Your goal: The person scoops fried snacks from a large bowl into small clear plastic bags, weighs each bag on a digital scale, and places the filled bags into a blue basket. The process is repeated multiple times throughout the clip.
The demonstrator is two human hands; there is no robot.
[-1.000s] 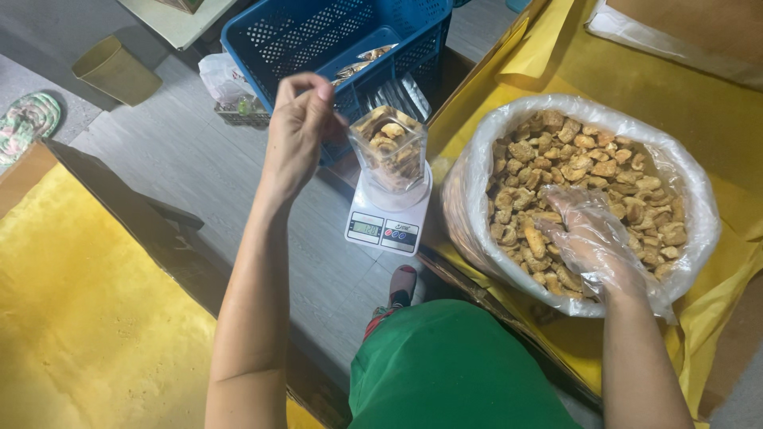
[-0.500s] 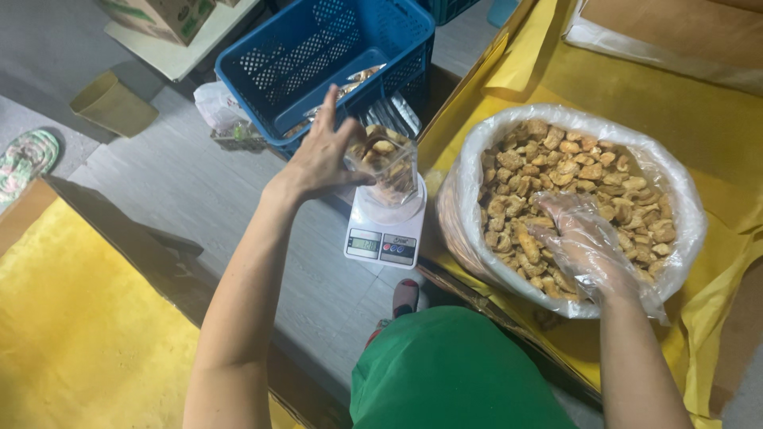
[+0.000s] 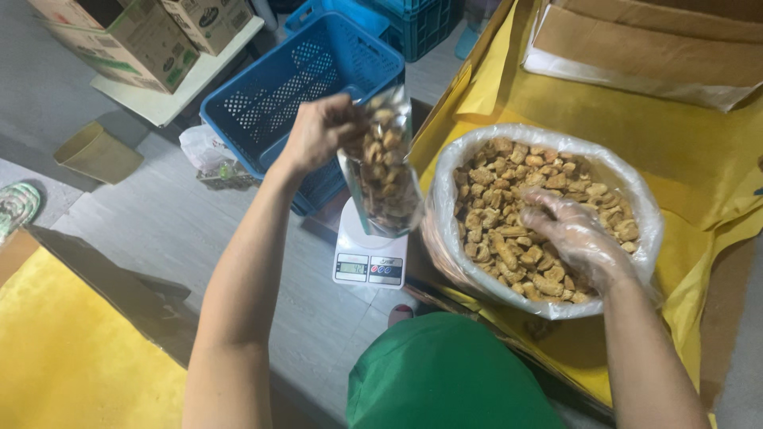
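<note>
Over the small white scale [image 3: 369, 256], the left hand [image 3: 318, 131] has its fingers pinched round the top of a clear pouch [image 3: 381, 163] of brown snack pieces, long axis hanging top to bottom, lifted just above the pan. Blue crate [image 3: 274, 91] sits right behind that hand, way closer to it than to the other. Right hand [image 3: 576, 234], in a thin plastic glove, rests fingers loosely spread in the big clear bag of snacks [image 3: 469, 151]. Cardboard boxes [image 3: 135, 36] with green and white labels sit top left.
</note>
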